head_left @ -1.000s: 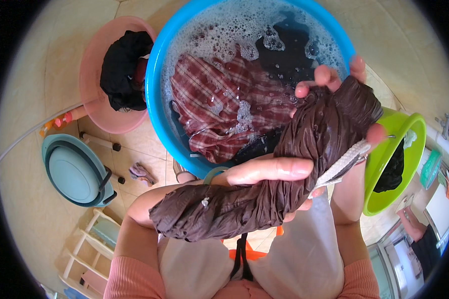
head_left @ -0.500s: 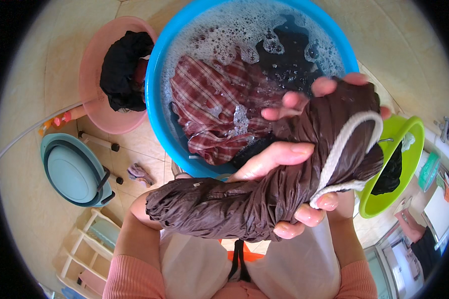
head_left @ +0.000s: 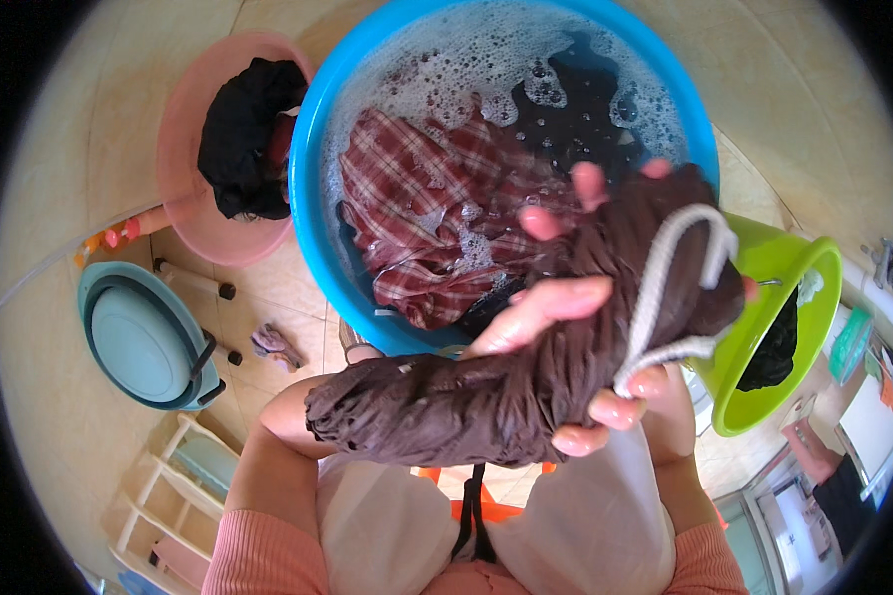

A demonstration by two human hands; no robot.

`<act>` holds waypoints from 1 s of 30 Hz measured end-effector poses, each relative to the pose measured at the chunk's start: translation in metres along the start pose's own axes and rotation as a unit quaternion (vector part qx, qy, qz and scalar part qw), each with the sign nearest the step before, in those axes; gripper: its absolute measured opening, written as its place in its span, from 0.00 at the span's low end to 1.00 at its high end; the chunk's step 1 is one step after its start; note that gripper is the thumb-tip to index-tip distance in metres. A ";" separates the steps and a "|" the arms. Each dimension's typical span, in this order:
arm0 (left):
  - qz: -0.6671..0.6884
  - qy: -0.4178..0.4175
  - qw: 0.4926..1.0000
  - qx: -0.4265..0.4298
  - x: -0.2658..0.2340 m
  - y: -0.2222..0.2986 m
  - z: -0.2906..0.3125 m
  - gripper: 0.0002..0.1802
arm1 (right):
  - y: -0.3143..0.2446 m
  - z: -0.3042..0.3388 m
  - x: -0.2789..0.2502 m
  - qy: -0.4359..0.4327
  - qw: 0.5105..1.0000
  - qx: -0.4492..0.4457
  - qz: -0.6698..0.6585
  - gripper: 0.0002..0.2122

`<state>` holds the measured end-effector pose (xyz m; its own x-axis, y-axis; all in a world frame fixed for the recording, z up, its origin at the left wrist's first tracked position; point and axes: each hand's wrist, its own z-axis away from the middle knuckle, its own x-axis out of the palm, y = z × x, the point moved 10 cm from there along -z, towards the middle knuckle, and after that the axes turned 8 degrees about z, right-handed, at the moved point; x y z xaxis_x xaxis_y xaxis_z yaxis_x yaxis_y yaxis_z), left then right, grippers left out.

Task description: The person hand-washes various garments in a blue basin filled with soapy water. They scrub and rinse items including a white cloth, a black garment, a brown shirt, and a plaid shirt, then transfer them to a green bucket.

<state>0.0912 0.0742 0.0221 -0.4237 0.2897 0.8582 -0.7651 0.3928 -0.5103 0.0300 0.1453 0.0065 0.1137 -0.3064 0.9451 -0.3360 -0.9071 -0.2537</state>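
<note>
A dark brown wet garment point(head_left: 466, 407), bunched and twisted into a thick roll, is held over the near rim of the blue basin point(head_left: 309, 198). A white drawstring point(head_left: 649, 288) loops over its right part. My left hand point(head_left: 556, 302) is closed round the middle from beneath, its thumb on the far side and fingertips curling up on the near side. My right hand point(head_left: 587, 186) grips the right end, mostly hidden behind the cloth, with fingertips showing at the far edge. In the basin, a red plaid garment point(head_left: 417, 198) and a dark cloth point(head_left: 575, 109) soak in sudsy water.
At the far left stands a pink basin point(head_left: 184, 149) holding black clothes point(head_left: 243, 139). A blue-grey basin point(head_left: 134, 337) and a white rack point(head_left: 159, 476) are nearer. A sock-like cloth point(head_left: 276, 347) lies on the tiles. To the right is a green bucket point(head_left: 824, 327) with dark cloth.
The brown garment's right end has shifted slightly left and down, and its left end slightly right and up. Right-hand fingers have spread a little; both hands keep hold.
</note>
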 end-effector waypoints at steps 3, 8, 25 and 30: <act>-0.014 -0.021 0.998 -0.065 0.010 -0.021 -0.009 0.28 | -0.026 -0.001 0.030 0.063 0.998 -0.010 0.015 0.32; -0.161 0.034 0.986 -0.040 0.015 -0.011 0.007 0.29 | -0.041 -0.004 0.036 0.109 0.973 0.011 0.203 0.28; -0.456 0.245 0.816 0.258 -0.052 0.069 -0.006 0.17 | -0.019 -0.002 -0.040 0.249 0.751 0.262 0.553 0.11; -0.531 0.297 0.740 0.287 -0.080 0.105 -0.008 0.12 | -0.020 -0.007 -0.081 0.269 0.707 0.237 0.610 0.11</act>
<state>0.0485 0.0989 -0.1000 0.7216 0.4831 0.4959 -0.6657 0.2877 0.6885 0.0208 0.1905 -0.0638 -0.4046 -0.9058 -0.1260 0.4875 -0.0970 -0.8677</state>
